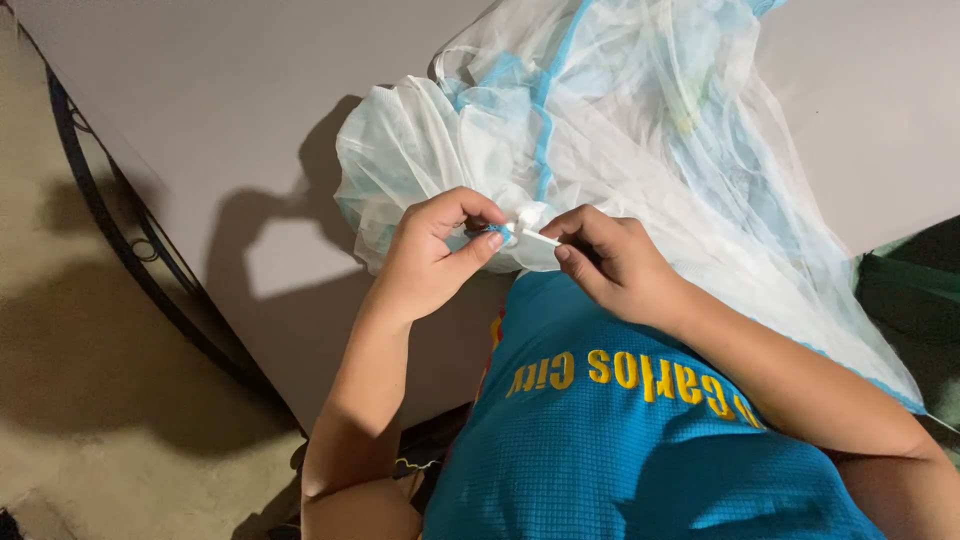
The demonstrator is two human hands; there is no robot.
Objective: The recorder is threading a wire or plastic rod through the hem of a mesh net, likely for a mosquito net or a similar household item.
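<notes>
The white net (640,130) with blue trim lies bunched on the grey table (220,110), filling the upper centre and right of the frame and spilling down toward the lower right. Its gathered neck sits at the centre of the frame, at the near table edge, directly between the two hands.

The left hand (435,255) is at centre left. Its thumb and forefinger are pinched narrow on a small blue piece of the trim at the neck. The right hand (610,260) is at centre right, fingers curled and closed on a short white strip (540,238) that projects from the same neck.

The strip's long axis runs roughly left to right, from the knot toward the right hand. Both hands are almost touching at the neck; neither is clearly nearer. The bulk of the net lies above the grip, away from the person's blue shirt (620,450). Whether the strip is a tie or a fold of net cannot be told.
</notes>
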